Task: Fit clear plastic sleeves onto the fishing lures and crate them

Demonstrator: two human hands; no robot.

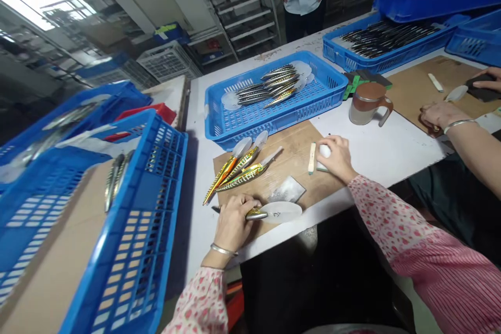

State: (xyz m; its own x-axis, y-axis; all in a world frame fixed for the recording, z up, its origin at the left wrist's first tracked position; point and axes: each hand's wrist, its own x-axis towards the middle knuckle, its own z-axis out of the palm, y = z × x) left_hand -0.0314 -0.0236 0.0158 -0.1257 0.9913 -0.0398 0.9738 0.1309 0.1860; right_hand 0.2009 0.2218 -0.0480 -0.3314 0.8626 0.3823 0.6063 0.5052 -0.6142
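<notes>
1. Head view: the left hand is closed on a fishing lure lying on the wooden board.
2. The right hand curls over a small white block; keeping the lure pinned flat would help.

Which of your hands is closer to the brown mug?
Right. The right hand rests just below-left of the mug; the left hand is far off, holding a lure.

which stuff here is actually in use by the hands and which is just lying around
In use: left hand gripping a fishing lure; right hand on a small white block; wooden board; three lures waiting on it.

Lying about: mug, blue basket of lures, grey sheet.
</notes>
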